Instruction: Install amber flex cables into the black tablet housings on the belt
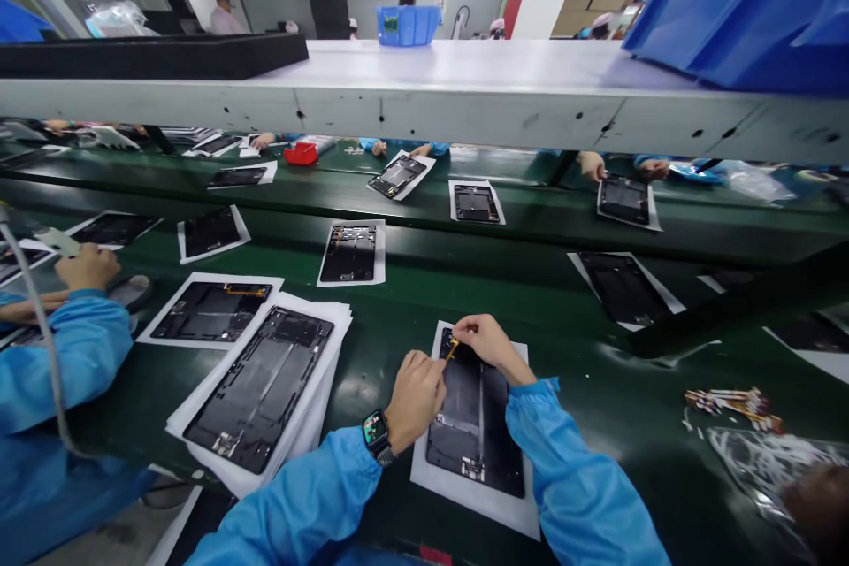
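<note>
A black tablet back frame [474, 424] lies on a white sheet [464, 495] on the green belt in front of me. My right hand [487, 343] pinches a small orange flex strip [452, 348] at the frame's top left corner. My left hand [416, 396], with a smartwatch on its wrist, rests curled on the frame's left edge just below that strip. Both arms wear blue sleeves.
A stack of white sheets with another frame [262, 385] lies to my left. A co-worker's blue sleeve [72, 354] is at far left. More frames on sheets [349, 254] ride the green conveyor [570, 301]. Loose flex strips [733, 402] and plastic bags lie at right. A grey shelf [464, 88] spans overhead.
</note>
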`<state>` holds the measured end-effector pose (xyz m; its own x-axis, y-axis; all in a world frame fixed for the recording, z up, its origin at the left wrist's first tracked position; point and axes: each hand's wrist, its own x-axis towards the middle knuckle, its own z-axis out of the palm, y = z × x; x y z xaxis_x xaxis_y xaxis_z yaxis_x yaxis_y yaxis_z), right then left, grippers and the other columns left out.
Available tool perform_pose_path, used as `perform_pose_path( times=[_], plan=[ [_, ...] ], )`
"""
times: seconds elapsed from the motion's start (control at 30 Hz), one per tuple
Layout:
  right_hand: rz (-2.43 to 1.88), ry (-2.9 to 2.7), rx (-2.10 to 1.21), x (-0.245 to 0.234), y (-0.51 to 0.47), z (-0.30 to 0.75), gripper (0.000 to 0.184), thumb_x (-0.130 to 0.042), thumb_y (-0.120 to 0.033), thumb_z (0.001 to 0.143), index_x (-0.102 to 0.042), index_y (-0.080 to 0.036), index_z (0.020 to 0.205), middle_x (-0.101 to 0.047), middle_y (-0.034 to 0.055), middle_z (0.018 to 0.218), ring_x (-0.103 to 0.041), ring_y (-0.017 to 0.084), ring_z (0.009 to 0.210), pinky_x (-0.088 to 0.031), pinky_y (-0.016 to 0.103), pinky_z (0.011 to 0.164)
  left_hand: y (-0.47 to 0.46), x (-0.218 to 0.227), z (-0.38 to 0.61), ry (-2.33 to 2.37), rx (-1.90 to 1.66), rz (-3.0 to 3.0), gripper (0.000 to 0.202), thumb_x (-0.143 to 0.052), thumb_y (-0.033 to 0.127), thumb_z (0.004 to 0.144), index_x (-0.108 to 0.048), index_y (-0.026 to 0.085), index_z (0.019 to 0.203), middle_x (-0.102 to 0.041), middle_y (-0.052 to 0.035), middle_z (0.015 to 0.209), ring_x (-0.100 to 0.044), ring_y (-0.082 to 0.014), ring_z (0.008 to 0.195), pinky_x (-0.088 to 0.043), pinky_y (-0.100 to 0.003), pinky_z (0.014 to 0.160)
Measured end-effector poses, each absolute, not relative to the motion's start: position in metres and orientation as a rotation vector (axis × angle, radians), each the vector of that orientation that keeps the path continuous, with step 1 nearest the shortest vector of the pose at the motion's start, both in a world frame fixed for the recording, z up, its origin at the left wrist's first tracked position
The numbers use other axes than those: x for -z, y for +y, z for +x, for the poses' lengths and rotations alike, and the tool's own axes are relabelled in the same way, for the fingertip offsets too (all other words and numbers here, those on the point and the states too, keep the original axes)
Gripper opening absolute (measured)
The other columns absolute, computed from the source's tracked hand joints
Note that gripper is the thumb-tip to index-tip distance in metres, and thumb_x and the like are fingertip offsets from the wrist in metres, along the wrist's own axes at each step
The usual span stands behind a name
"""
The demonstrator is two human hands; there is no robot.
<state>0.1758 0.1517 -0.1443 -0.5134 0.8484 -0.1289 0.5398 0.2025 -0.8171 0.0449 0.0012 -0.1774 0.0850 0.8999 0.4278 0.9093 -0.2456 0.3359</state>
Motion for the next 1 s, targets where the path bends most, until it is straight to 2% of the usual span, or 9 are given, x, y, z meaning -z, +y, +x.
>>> perform_pose_path(
  times=[0.1, 0.27, 0.43, 0.53, 0.63, 0.7, 0.83, 1.0],
  plan=[
    [-1.399, -2.186, -1.149, 0.155, 0.158, 0.168, 0.012, -0.061, -0.023, 0.074, -0.07, -0.016, 0.071, -0.068, 0.003, 0.067, -0.061, 0.016, 0.065, -0.043, 0.023, 0.059, 0.002, 0.181, 0.042, -1.835, 0.835, -2.327, 0.015, -0.047, 0.009, 0.09, -0.06, 0.015, 0.091, -0.057, -0.0055, 0.078, -0.052, -0.0223, 0.081, -0.045, -0.039, 0.08],
    [-1.542, -2.307, -1.047, 0.163, 0.168, 0.162, 0.006, -0.07, -0.023, 0.068, -0.07, -0.018, 0.07, -0.065, -0.0005, 0.062, -0.059, 0.014, 0.061, -0.04, 0.021, 0.055, 0.009, 0.185, 0.045, -1.758, 0.816, -2.388, 0.02, -0.041, 0.009, 0.095, -0.059, 0.015, 0.087, -0.056, -0.0042, 0.075, -0.052, -0.0196, 0.074, -0.043, -0.036, 0.075],
    [-1.697, -2.438, -0.997, 0.161, 0.191, 0.158, 0.014, -0.079, -0.023, 0.063, -0.066, -0.018, 0.065, -0.064, -0.0012, 0.061, -0.059, 0.013, 0.059, -0.038, 0.021, 0.054, 0.01, 0.186, 0.043, -1.656, 0.815, -2.512, 0.019, -0.041, 0.011, 0.098, -0.059, 0.016, 0.1, -0.06, -0.003, 0.079, -0.055, -0.018, 0.076, -0.044, -0.033, 0.076],
    [-1.785, -2.523, -0.912, 0.154, 0.198, 0.159, 0.025, -0.084, -0.031, 0.06, -0.063, -0.018, 0.06, -0.064, 0.0009, 0.061, -0.06, 0.016, 0.06, -0.037, 0.024, 0.054, 0.007, 0.186, 0.04, -1.671, 0.811, -2.527, 0.023, -0.041, 0.008, 0.096, -0.058, 0.014, 0.11, -0.062, -0.004, 0.083, -0.057, -0.0185, 0.078, -0.044, -0.033, 0.077],
    [-1.784, -2.6, -0.772, 0.149, 0.188, 0.163, 0.032, -0.083, -0.044, 0.063, -0.063, -0.02, 0.069, -0.066, 0.0023, 0.071, -0.063, 0.019, 0.068, -0.038, 0.025, 0.056, 0.007, 0.187, 0.04, -1.705, 0.812, -2.516, 0.023, -0.041, 0.009, 0.096, -0.058, 0.014, 0.111, -0.062, -0.0041, 0.082, -0.058, -0.0188, 0.078, -0.044, -0.034, 0.076],
    [-1.756, -2.64, -0.657, 0.148, 0.176, 0.166, 0.034, -0.08, -0.047, 0.068, -0.062, -0.021, 0.08, -0.067, 0.0033, 0.079, -0.064, 0.02, 0.075, -0.038, 0.026, 0.059, 0.007, 0.189, 0.04, -1.709, 0.811, -2.518, 0.021, -0.041, 0.011, 0.097, -0.059, 0.014, 0.107, -0.062, -0.0041, 0.081, -0.058, -0.0188, 0.077, -0.044, -0.034, 0.076],
    [-1.657, -2.717, -0.441, 0.15, 0.159, 0.168, 0.034, -0.075, -0.044, 0.077, -0.058, -0.02, 0.094, -0.066, 0.0066, 0.091, -0.064, 0.024, 0.086, -0.038, 0.028, 0.064, 0.008, 0.191, 0.04, -1.708, 0.817, -2.529, 0.022, -0.039, 0.011, 0.098, -0.061, 0.015, 0.102, -0.063, -0.005, 0.083, -0.058, -0.019, 0.079, -0.045, -0.034, 0.077],
    [-1.442, -2.78, -0.323, 0.15, 0.155, 0.169, 0.03, -0.072, -0.04, 0.083, -0.056, -0.022, 0.1, -0.061, 0.004, 0.1, -0.063, 0.021, 0.088, -0.037, 0.027, 0.067, 0.007, 0.194, 0.038, -1.72, 0.91, -2.538, 0.023, -0.04, 0.011, 0.097, -0.062, 0.014, 0.105, -0.065, -0.0067, 0.089, -0.061, -0.0189, 0.087, -0.047, -0.034, 0.08]
  ],
)
